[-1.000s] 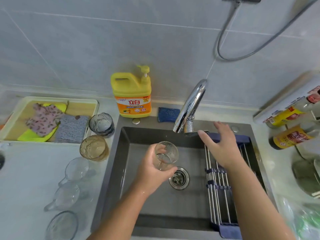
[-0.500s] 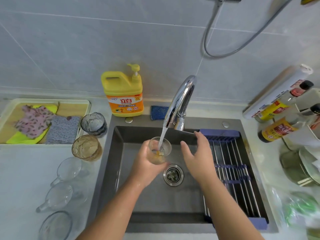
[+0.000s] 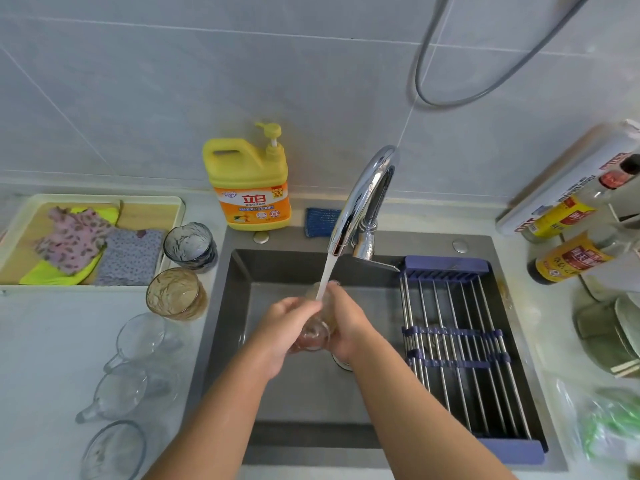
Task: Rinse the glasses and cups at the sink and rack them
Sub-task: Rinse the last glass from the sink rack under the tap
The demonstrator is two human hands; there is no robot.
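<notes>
"What are the hands doing?"

"The left hand (image 3: 289, 327) and right hand (image 3: 346, 327) both wrap the glass (image 3: 317, 332) between them. It tips away, mouth up under the water (image 3: 327, 275)."

"Where's the rack (image 3: 460, 344)?"

"Just beside the right hand, so that one's nearer."

This was a home kitchen. A dark sink (image 3: 239, 306) sat in a pale counter (image 3: 52, 341) under a chrome tap (image 3: 363, 199), backed by grey wall tiles (image 3: 173, 81), with a yellow bottle of dish soap (image 3: 251, 181) at the far edge. A drying rack (image 3: 460, 344) lay across the sink's right side, sauce bottles (image 3: 568, 258) stood at the right, and folded cloths (image 3: 83, 244) lay in a tray (image 3: 173, 202) at the left.
</notes>
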